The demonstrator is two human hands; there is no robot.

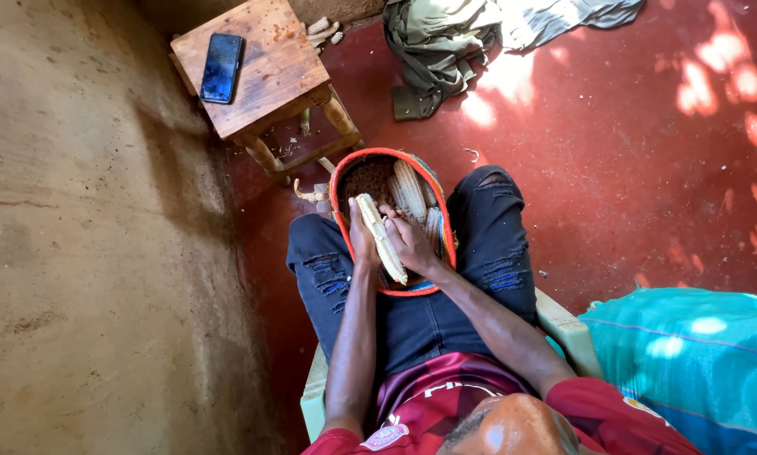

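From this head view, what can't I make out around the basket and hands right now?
- Basket floor: hidden by the maize cobs and both hands.
- Left hand fingers: behind the held cob, grip unclear.
- Right hand fingertips: tucked under the cob.
- Phone screen on the stool: dark, nothing readable.
- Teal sack: cut off by the frame's edge.

top: maroon short-sleeved shirt, white markings | legs: ripped black jeans | arms: bare
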